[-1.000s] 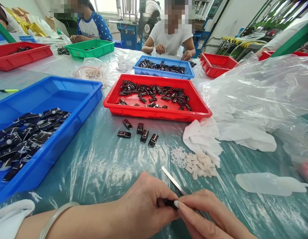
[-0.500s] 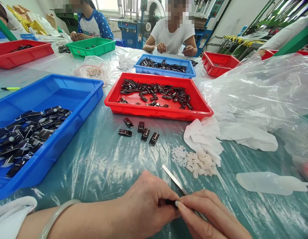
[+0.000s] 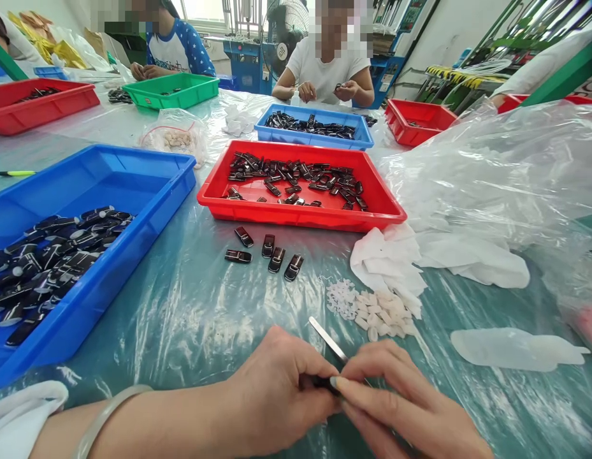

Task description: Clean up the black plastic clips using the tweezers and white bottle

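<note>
At the bottom centre, my left hand (image 3: 281, 389) pinches a small black piece (image 3: 324, 382), mostly covered by fingers. My right hand (image 3: 405, 401) is closed around metal tweezers (image 3: 328, 339), whose flat end sticks out to the upper left, and its fingertips meet the black piece. Several black pieces (image 3: 276, 259) lie loose on the plastic-covered table (image 3: 190, 319) beyond my hands. To their right are a pile of small clear bits (image 3: 342, 298) and a pile of pale oval pads (image 3: 384, 313), beside a crumpled white cloth (image 3: 389, 261).
A red tray (image 3: 300, 220) of black pieces stands ahead, a large blue tray (image 3: 147, 236) at left. Farther back are a smaller blue tray (image 3: 315, 139), a green tray (image 3: 171, 95) and two people. Plastic sheeting (image 3: 506, 172) and a translucent bottle (image 3: 510, 349) lie at right.
My right hand has shifted and its fingers have bent more around the tweezers. The view has moved slightly. Across the table, a person's hand has risen with a small dark piece.
</note>
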`<state>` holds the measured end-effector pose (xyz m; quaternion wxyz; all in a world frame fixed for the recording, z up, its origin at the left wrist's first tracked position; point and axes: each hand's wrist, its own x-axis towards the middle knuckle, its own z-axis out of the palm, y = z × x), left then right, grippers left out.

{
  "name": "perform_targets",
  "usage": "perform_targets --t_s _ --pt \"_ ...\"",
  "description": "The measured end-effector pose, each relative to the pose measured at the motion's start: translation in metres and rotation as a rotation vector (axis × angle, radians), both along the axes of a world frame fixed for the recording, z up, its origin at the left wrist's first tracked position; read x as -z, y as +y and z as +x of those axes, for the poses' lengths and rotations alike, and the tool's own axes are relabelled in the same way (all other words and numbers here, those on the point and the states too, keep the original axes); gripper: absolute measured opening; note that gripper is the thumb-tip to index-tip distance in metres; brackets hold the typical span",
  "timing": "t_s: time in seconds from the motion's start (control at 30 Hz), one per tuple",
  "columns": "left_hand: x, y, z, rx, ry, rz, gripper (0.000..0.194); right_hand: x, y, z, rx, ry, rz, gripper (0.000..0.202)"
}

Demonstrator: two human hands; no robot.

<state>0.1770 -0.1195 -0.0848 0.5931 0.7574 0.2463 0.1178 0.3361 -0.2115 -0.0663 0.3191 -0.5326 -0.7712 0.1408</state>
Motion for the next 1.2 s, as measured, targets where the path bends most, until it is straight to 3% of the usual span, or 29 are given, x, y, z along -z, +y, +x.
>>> perform_targets --t_s 0.13,0.27,0.4,0.73,0.93,1.2 --pt "0.0 0.0 -0.001 -0.009 0.072 -0.204 0.011 0.001 0.018 0.013 0.163 -0.055 0.082 0.015" --pt "0.002 0.0 -0.002 -0.013 0.1 -0.252 0.013 0.018 0.029 0.022 0.318 -0.222 0.192 0.009" --pt "0.003 0.0 -0.002 -0.01 0.093 -0.238 0.011 0.026 0.033 0.019 0.356 -0.296 0.188 0.014" --pt "-0.001 0.001 -0.002 0.0 0.113 -0.294 0.012 0.025 0.035 0.014 0.336 -0.368 0.206 0.021" --pt "-0.003 0.001 -0.003 0.01 0.113 -0.286 0.011 0.01 0.02 0.013 0.255 -0.232 0.211 0.01" --pt "0.0 0.002 -0.002 0.036 0.084 -0.291 0.014 -0.004 0.005 0.001 0.203 0.384 -0.2 0.009"
